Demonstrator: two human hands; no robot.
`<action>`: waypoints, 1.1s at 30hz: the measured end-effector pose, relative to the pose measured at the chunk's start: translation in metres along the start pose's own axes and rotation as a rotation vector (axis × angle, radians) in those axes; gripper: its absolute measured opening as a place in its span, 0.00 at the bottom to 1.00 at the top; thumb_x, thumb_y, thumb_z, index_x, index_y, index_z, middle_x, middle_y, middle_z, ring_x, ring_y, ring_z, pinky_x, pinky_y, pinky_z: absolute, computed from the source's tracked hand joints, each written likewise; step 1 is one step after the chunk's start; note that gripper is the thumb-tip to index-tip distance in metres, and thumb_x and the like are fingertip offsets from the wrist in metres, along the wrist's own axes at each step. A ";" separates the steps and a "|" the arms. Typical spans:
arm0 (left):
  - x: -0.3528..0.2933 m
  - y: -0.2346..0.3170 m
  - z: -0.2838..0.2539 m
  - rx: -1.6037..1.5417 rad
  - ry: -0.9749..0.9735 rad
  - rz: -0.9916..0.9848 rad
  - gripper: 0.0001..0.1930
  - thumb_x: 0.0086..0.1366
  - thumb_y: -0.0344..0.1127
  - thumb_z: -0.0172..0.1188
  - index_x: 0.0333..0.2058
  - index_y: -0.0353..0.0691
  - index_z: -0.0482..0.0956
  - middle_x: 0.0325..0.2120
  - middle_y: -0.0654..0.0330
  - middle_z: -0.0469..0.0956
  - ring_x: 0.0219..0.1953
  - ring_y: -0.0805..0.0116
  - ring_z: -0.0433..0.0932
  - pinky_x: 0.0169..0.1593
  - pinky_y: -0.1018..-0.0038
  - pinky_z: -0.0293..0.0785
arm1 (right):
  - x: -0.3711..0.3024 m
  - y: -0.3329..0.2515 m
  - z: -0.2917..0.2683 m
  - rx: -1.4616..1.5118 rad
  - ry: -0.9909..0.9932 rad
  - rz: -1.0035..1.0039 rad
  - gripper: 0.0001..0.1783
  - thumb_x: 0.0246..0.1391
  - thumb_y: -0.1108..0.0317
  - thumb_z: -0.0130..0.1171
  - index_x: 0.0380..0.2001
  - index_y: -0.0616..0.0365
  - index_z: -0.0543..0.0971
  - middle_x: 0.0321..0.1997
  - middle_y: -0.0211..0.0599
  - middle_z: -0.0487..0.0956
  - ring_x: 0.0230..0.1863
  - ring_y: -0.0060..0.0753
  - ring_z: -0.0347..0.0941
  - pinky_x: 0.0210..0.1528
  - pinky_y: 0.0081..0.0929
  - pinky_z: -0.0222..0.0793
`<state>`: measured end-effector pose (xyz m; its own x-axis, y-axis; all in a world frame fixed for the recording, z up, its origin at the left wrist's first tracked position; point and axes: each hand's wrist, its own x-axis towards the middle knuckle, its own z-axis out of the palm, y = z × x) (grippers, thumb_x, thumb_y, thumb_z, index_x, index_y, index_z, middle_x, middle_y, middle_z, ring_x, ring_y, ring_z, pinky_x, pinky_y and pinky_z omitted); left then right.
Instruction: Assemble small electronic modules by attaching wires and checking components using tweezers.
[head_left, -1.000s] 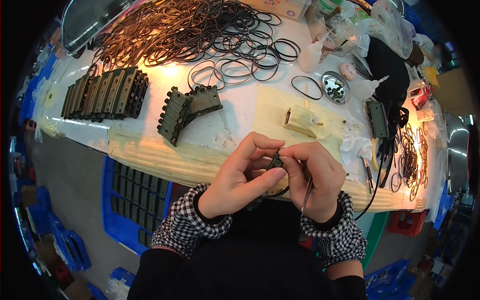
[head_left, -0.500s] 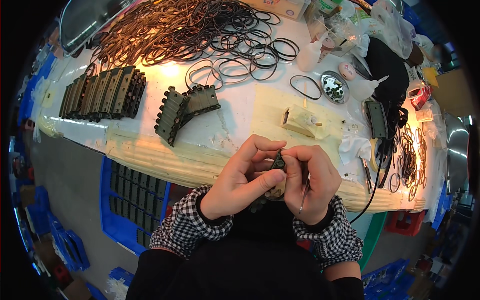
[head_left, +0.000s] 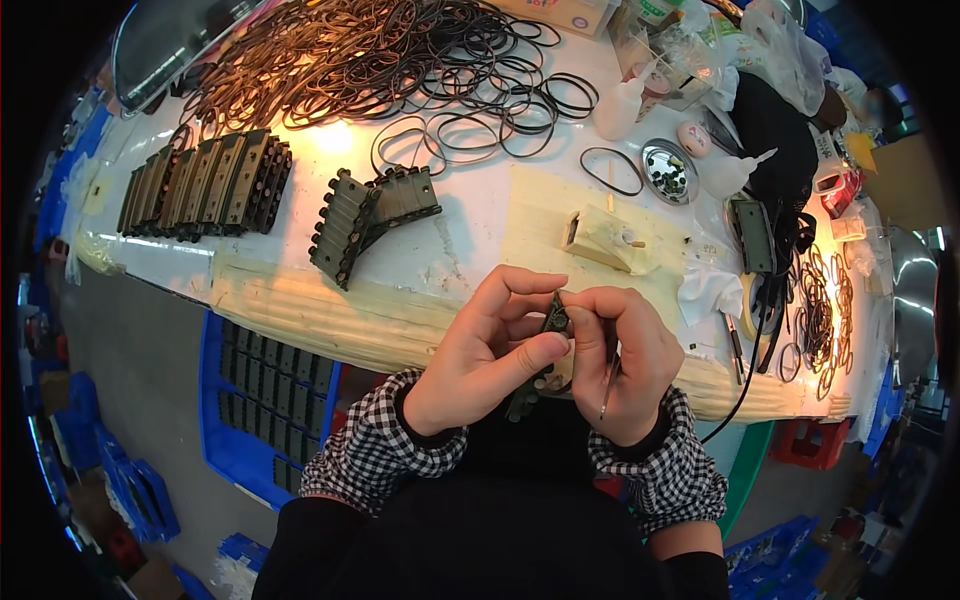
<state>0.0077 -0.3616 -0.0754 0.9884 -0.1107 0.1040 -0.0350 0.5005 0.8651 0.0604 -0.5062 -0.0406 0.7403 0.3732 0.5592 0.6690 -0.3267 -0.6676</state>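
At the white table [head_left: 475, 215], left hand [head_left: 480, 370] and right hand [head_left: 635, 365] pinch a dark-green block [head_left: 556, 319], right also holding apparently silvery tweezers [head_left: 610, 385].

A small dark green part [head_left: 556, 316] with a narrow upper end is held tilted upright between the left hand [head_left: 490, 352] and the right hand's [head_left: 632, 358] fingertips, much of it hidden by fingers. A slim, metallic-looking tool [head_left: 609, 388] is tucked in the right hand, its lower end pointed downward.
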 end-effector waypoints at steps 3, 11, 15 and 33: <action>-0.001 0.000 -0.001 0.009 -0.006 0.000 0.22 0.66 0.27 0.56 0.57 0.38 0.61 0.48 0.55 0.72 0.49 0.72 0.74 0.51 0.76 0.72 | -0.001 0.000 0.001 -0.012 0.006 0.010 0.05 0.49 0.79 0.62 0.30 0.61 0.77 0.25 0.38 0.77 0.21 0.34 0.74 0.23 0.24 0.68; -0.002 0.000 0.000 -0.016 0.017 -0.028 0.20 0.68 0.29 0.54 0.57 0.38 0.61 0.47 0.55 0.73 0.48 0.73 0.74 0.52 0.75 0.73 | -0.001 0.003 -0.002 -0.015 -0.034 -0.026 0.06 0.48 0.79 0.63 0.31 0.62 0.77 0.25 0.38 0.77 0.22 0.35 0.75 0.24 0.25 0.69; -0.001 0.000 0.003 -0.051 0.051 -0.038 0.20 0.69 0.30 0.53 0.57 0.38 0.61 0.47 0.54 0.73 0.48 0.73 0.74 0.52 0.74 0.74 | -0.002 0.007 -0.002 0.020 -0.032 -0.066 0.06 0.48 0.79 0.63 0.31 0.62 0.77 0.27 0.38 0.78 0.24 0.37 0.76 0.25 0.25 0.70; -0.003 0.009 0.002 -0.112 0.069 -0.126 0.18 0.69 0.32 0.52 0.56 0.37 0.62 0.46 0.55 0.74 0.48 0.72 0.75 0.51 0.73 0.75 | 0.007 0.019 -0.020 -0.083 -0.246 -0.356 0.20 0.38 0.77 0.64 0.40 0.62 0.78 0.40 0.39 0.82 0.30 0.32 0.79 0.28 0.24 0.70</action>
<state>0.0041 -0.3588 -0.0672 0.9918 -0.1220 -0.0392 0.1032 0.5794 0.8085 0.0796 -0.5272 -0.0404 0.4318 0.6675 0.6067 0.8899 -0.2057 -0.4071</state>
